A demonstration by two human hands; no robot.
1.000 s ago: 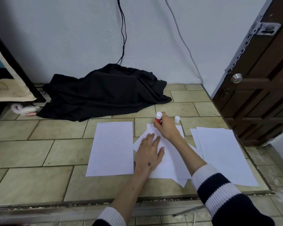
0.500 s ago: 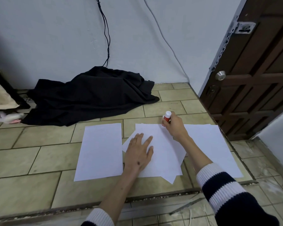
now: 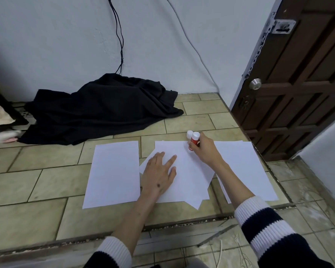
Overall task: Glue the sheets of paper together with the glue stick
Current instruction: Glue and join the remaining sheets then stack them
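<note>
White sheets of paper lie on the tiled floor. A middle stack of overlapping sheets [image 3: 190,176] sits askew, with my left hand [image 3: 159,175] pressed flat on its left part, fingers spread. My right hand [image 3: 205,149] grips a red glue stick [image 3: 194,141] with a white end, its lower tip touching the far part of the top sheet. The stick's white cap [image 3: 189,134] stands on the floor just behind it. A single sheet [image 3: 114,173] lies to the left, and more sheets [image 3: 246,171] lie to the right under my right forearm.
A heap of black cloth [image 3: 101,111] lies by the wall behind the papers. A dark wooden door [image 3: 298,84] stands at the right. Cables hang down the white wall [image 3: 46,45]. The tiled step ends at a rough edge [image 3: 162,227] near me.
My right hand with the glue stick stays at the far edge of the top sheet, drifting slightly. The head view shifted, and the cap shows again beside the stick. My left hand stays pressed down.
</note>
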